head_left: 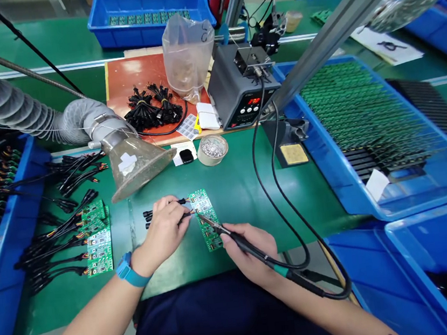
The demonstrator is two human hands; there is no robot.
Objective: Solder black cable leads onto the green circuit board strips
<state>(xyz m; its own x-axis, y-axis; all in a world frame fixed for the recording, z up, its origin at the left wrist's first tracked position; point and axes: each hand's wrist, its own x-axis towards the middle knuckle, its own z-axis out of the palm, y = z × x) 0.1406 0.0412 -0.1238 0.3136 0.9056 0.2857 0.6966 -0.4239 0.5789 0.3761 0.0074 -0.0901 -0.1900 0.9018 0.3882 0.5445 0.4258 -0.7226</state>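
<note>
A green circuit board [212, 236] lies on the green mat between my hands. My left hand [166, 226] is closed on a black cable [184, 214], whose thin wire ends meet the board's left edge. Another black cable [182, 201] runs above it to the board's upper left corner. My right hand [252, 248] grips a soldering iron [244, 243] like a pen, its tip at the board beside the wire ends. To the left, several boards with black cables attached [99, 250] lie side by side.
A fume extraction nozzle [141, 164] hangs at the upper left of the work. Behind are a solder tin [212, 150], a soldering station [242, 92] and its stand [293, 153]. Blue bins [328, 176] flank both sides. The iron's cable loops at right.
</note>
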